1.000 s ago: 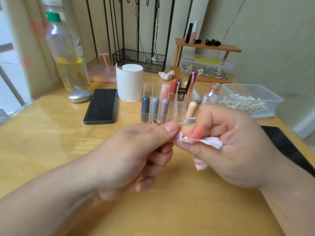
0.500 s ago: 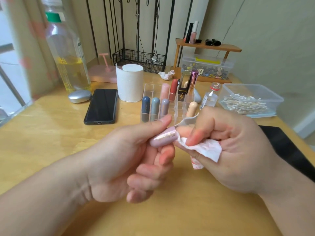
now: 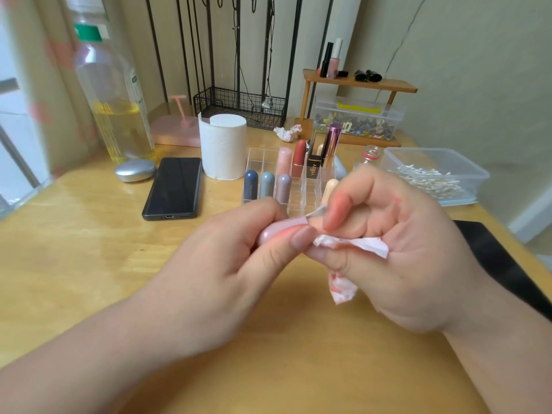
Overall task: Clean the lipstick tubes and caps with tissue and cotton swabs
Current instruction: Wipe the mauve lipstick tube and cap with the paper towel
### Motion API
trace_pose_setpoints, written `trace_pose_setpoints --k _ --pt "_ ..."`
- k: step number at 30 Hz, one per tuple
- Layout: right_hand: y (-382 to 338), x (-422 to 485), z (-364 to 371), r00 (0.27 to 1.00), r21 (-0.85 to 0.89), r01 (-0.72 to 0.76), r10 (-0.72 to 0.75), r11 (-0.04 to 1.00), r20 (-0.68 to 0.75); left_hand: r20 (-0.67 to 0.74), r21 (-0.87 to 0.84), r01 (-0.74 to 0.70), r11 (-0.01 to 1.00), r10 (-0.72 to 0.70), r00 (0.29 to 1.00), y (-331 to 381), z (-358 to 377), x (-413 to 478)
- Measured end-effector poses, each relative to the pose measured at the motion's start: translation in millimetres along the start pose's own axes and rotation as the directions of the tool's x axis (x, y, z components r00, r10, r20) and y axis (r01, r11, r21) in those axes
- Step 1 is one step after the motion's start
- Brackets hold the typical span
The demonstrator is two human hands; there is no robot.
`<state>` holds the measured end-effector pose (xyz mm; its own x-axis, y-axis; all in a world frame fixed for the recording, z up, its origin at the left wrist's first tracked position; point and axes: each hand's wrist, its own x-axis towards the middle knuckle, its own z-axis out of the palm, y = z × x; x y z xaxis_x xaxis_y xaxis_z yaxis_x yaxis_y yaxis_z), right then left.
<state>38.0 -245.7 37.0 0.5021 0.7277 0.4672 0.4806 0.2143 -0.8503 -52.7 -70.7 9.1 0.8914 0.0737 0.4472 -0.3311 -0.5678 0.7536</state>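
Left hand [image 3: 227, 264] pinching pink lipstick cap [image 3: 273, 233], right hand [image 3: 385, 252] holding stained tissue [image 3: 352, 245]

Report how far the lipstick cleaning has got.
Done: some wiping; the tissue is red-stained, a crumpled tissue lies behind the organizer. In hand: left hand grips a pink lipstick piece, right hand presses the tissue to its end. Left: unclear which lipsticks in the organizer are clean.

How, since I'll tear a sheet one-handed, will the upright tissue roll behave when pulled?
The tissue roll is paper, probably light, so it may slide or tip. Standing on end on the smooth table, it likely rolls once toppled.
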Motion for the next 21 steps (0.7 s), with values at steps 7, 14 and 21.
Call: trace_pose_setpoints --k 7,14,21 --pt "4.5 -1.6 4.0 0.993 -0.109 0.107 -0.101 0.988 0.062 0.767 -0.575 0.788 0.219 -0.191 0.613 3.1 -14.0 11.9" --pt "-1.7 1.7 -1.5 0.999 -0.118 0.008 -0.003 0.993 0.05 0.252 -0.435 0.359 0.826 -0.27 0.929 6.3 4.0 4.7" --pt "-3.8 0.6 -7.0 0.995 -0.118 0.067 -0.057 0.991 0.081 0.162 -0.291 0.154 0.944 -0.11 0.981 0.2 -1.9 4.3"
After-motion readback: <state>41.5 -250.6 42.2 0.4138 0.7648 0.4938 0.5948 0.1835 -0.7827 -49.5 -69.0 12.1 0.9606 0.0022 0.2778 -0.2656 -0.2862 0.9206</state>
